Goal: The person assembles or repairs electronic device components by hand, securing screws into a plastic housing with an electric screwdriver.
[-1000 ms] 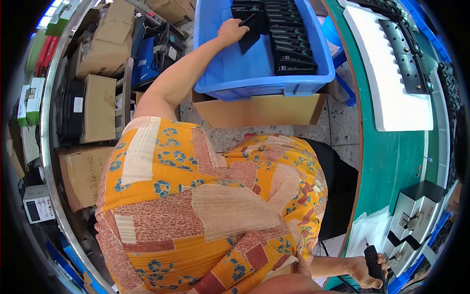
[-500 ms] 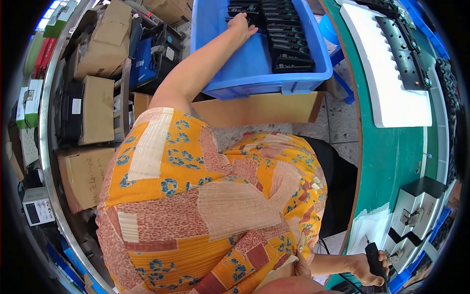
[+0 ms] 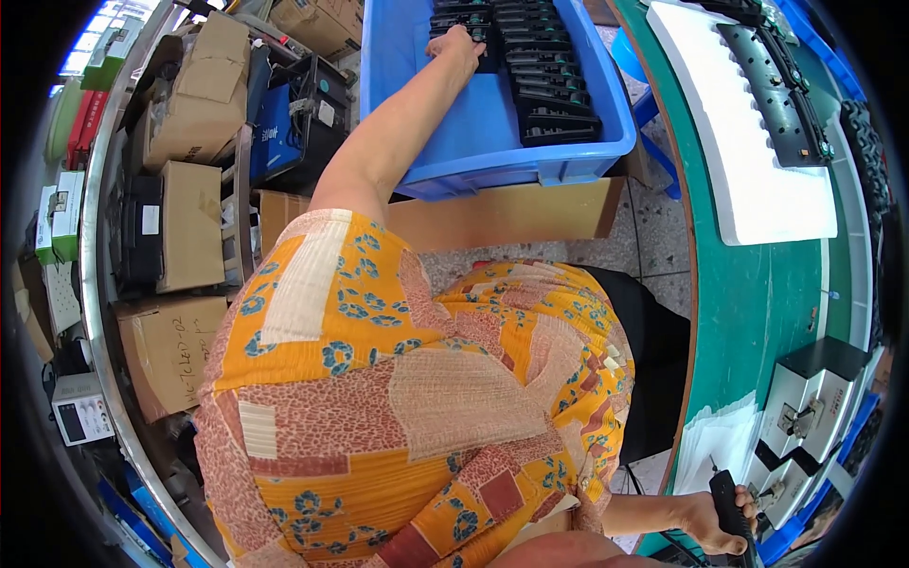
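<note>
My left arm stretches to the far side, over a blue plastic bin (image 3: 437,180). There my left hand (image 3: 456,47) is closed on a black part (image 3: 488,59) at the near end of a row; some of its fingertips are hidden. To the right of it in the bin stands a second row of similar black parts (image 3: 559,128), packed side by side. At the lower right, over the edge of the green bench, my right hand (image 3: 710,523) grips a black electric screwdriver (image 3: 727,502), its thin bit pointing away from the hand.
On the green workbench (image 3: 748,303) lie a white foam tray (image 3: 786,204) with long black parts (image 3: 772,95), and silver metal fixtures (image 3: 805,407). A white sheet (image 3: 715,435) is near the screwdriver. Cardboard boxes (image 3: 192,227) and a metal-edged shelf (image 3: 92,237) line the left.
The whole view has shifted slightly. My left hand has turned a little and sits deeper over the row's near end. My right hand keeps its hold on the screwdriver.
</note>
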Demonstrator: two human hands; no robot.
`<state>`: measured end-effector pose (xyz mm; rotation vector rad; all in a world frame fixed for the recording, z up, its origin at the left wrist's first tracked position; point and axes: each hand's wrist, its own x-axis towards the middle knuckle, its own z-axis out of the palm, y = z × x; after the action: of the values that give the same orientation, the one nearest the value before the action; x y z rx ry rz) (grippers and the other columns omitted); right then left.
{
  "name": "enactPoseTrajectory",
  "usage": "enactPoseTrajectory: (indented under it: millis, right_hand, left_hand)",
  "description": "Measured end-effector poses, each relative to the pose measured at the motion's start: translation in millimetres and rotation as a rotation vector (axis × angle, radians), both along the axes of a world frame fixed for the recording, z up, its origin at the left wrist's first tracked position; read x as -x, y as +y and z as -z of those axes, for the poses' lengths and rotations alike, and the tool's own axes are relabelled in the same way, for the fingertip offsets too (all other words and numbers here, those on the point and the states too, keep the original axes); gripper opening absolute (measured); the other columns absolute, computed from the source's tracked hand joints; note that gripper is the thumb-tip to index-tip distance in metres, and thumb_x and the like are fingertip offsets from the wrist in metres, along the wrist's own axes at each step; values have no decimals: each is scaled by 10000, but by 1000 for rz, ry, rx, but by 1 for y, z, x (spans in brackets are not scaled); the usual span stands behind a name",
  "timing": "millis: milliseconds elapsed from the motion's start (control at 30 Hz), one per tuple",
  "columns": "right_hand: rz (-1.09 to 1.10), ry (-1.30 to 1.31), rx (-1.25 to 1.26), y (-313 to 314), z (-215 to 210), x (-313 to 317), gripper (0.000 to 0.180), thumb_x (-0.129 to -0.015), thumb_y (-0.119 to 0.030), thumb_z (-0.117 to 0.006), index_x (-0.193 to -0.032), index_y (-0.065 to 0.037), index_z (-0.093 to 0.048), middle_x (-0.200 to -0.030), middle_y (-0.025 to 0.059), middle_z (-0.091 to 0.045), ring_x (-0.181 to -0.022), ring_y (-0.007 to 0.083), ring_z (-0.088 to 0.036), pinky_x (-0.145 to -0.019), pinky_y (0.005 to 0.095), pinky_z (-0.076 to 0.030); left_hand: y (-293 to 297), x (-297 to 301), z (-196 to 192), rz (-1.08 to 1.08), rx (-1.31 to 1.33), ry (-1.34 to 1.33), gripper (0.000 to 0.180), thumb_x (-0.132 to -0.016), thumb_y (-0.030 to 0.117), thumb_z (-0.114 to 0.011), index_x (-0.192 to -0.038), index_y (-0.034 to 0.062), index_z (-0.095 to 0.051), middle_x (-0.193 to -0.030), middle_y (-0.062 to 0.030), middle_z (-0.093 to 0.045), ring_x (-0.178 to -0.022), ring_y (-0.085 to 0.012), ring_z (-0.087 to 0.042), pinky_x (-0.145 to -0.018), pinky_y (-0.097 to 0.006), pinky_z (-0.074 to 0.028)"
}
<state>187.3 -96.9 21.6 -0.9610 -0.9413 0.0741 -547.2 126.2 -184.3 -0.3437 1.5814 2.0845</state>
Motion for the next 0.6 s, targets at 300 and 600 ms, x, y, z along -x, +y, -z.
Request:
enactPoseTrajectory:
  millis: [300,600]
  right_hand:
    - [-16,21,2,1,-1,1,625,-894,-575,-692,-889,31,-539,-809,137,-542,-716,277,-563,-699,397,-504]
    - [-5,62,-39,-7,-1,-1,610,-918,-553,-668,-943,35,-509,-825,146,-519,-712,277,-530,-681,390,-478]
  left_hand:
    - [4,-16,-4,-57,29,51,796,-879,22,-713,-1452,-23,-162,-1168,-294,-620,-847,-399,-746,-674,-476,-683]
    - [-10,-31,-19,5,109,35,779,-891,254,-743,-1449,11,-259,-1352,-258,-542,-1068,-459,-656,-859,-596,-597]
